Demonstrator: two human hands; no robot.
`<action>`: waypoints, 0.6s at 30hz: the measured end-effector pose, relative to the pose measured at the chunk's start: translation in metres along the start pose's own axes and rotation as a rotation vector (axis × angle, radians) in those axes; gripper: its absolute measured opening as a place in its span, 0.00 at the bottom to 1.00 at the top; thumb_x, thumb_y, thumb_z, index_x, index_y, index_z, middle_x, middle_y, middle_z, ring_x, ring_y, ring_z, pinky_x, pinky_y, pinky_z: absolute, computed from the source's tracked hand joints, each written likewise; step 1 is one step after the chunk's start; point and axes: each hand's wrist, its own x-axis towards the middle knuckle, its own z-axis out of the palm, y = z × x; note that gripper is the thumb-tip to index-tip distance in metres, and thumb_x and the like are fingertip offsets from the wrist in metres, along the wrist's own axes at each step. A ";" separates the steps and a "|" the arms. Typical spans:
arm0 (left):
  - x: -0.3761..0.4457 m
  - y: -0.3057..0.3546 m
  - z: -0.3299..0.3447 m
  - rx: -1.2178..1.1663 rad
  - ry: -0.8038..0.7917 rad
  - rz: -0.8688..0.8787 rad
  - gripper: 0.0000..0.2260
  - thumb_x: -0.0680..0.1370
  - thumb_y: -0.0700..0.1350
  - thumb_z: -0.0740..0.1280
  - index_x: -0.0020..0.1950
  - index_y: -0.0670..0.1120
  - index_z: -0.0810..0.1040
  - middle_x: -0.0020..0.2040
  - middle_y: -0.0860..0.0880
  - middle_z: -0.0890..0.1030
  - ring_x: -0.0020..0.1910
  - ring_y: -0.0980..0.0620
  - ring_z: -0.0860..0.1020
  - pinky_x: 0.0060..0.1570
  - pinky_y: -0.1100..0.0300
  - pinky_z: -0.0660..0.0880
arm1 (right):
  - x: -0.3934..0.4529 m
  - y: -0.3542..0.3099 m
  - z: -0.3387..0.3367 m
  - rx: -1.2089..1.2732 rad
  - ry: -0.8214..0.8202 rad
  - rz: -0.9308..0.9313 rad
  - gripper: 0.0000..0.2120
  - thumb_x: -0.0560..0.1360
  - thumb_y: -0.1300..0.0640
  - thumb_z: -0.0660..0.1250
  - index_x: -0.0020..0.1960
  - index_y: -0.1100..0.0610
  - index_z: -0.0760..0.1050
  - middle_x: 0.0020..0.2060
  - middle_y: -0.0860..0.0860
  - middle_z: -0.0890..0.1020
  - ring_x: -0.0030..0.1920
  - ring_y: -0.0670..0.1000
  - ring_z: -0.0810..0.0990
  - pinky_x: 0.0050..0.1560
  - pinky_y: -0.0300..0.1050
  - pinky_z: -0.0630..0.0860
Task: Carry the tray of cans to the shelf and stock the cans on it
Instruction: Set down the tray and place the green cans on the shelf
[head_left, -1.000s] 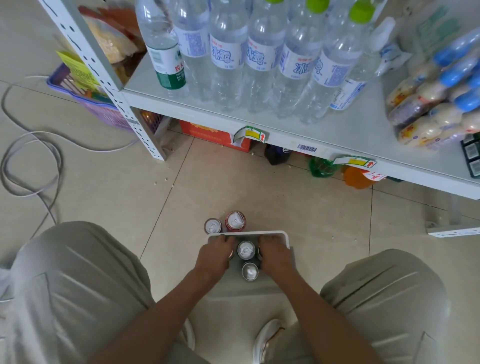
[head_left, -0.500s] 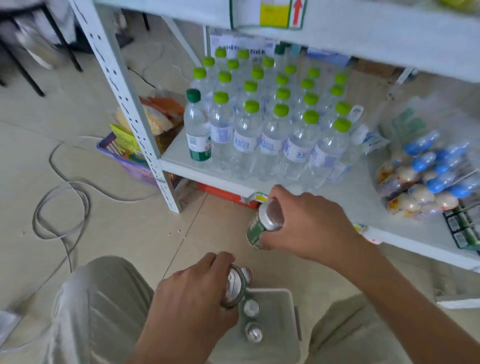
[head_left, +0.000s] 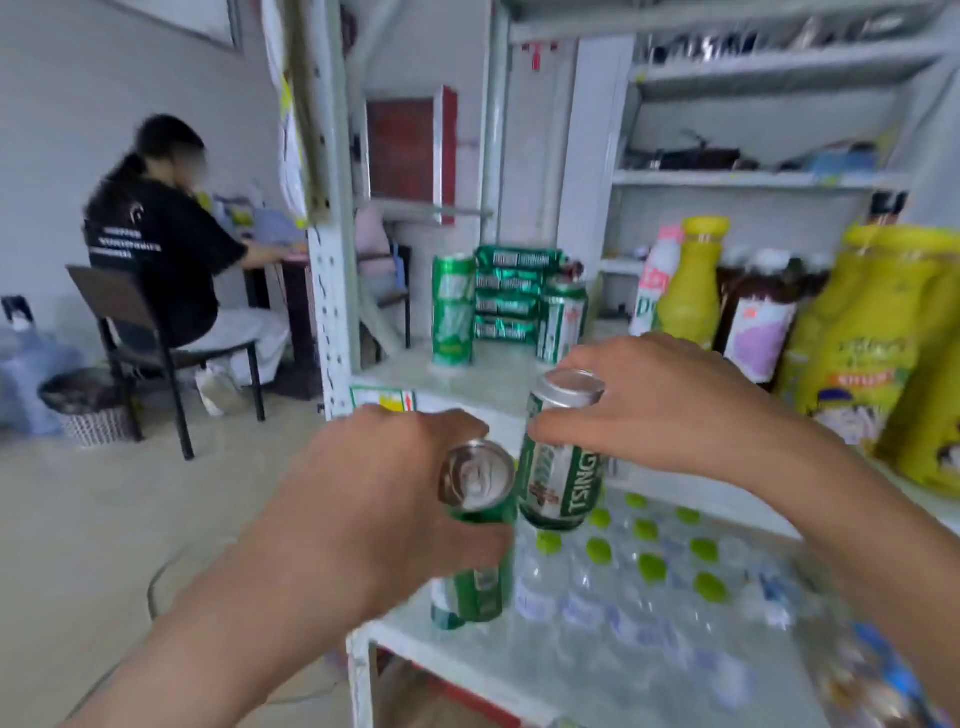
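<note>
Stocking is under way — the left hand is gripping one green can; the right hand is clutching another can; both are hovering before the shelf, needing upright placement beside the stacked cans.

- You are holding a green can in your right hand; white letters reading "TSINGT" are running up its side
- A white bottle on the shelf is showing a green "D"
- The shelf-edge tag is showing a red arrow; everything else is blurring past reading
</note>
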 end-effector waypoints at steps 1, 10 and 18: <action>0.010 -0.001 -0.010 -0.012 0.037 -0.006 0.26 0.61 0.66 0.74 0.56 0.58 0.81 0.39 0.57 0.84 0.40 0.58 0.81 0.43 0.59 0.80 | 0.008 -0.001 -0.009 -0.003 0.029 0.000 0.28 0.61 0.25 0.63 0.51 0.43 0.80 0.44 0.37 0.80 0.51 0.51 0.80 0.46 0.45 0.77; 0.138 -0.023 -0.068 -0.175 0.304 -0.037 0.28 0.62 0.63 0.79 0.57 0.53 0.79 0.40 0.56 0.79 0.35 0.60 0.76 0.30 0.64 0.69 | 0.105 -0.003 -0.067 -0.002 0.160 0.117 0.33 0.62 0.27 0.64 0.55 0.49 0.81 0.48 0.50 0.84 0.47 0.55 0.81 0.50 0.45 0.79; 0.216 -0.033 0.007 -0.352 0.242 -0.095 0.22 0.67 0.52 0.81 0.54 0.44 0.79 0.41 0.51 0.81 0.35 0.58 0.76 0.31 0.64 0.71 | 0.183 0.010 0.013 -0.043 0.032 0.326 0.35 0.64 0.35 0.73 0.61 0.57 0.74 0.47 0.51 0.82 0.46 0.56 0.82 0.50 0.49 0.79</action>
